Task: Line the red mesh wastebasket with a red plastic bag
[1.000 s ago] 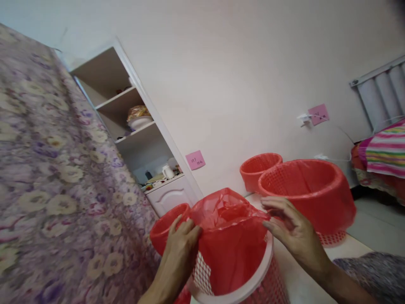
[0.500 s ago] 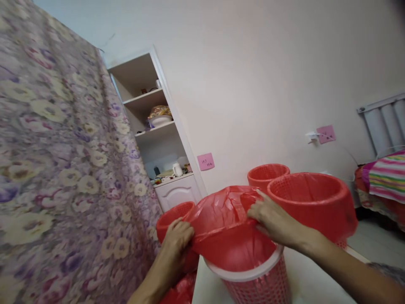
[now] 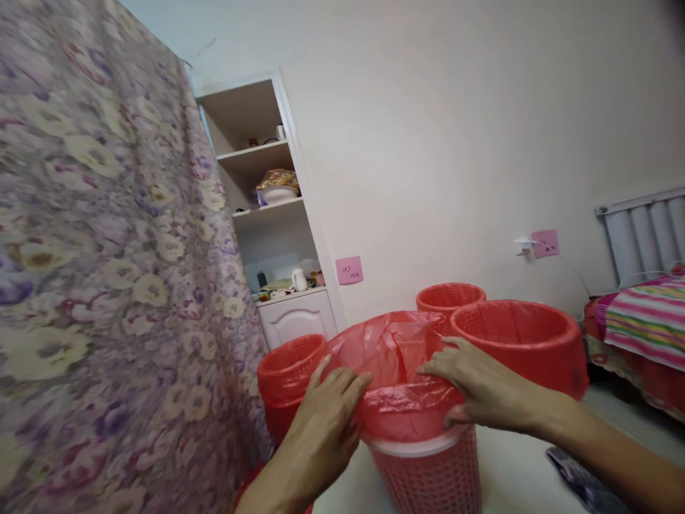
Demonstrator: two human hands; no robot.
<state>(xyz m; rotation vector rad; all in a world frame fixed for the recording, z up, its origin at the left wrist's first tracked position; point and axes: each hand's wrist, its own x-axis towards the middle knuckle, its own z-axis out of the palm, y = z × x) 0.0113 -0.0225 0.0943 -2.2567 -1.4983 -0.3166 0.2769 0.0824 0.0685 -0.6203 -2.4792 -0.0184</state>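
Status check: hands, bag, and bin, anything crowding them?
Left hand and right hand flat on red bag. Bag folded over basket rim. Lined baskets close alongside.

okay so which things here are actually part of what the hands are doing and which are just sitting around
In hand:
left hand and right hand, both pressing the thin red plastic bag over the rim
pink mesh plastic basket under that bag

Lying about:
three other red baskets
floral curtain
white shelf unit
pink sticky note
striped cloth
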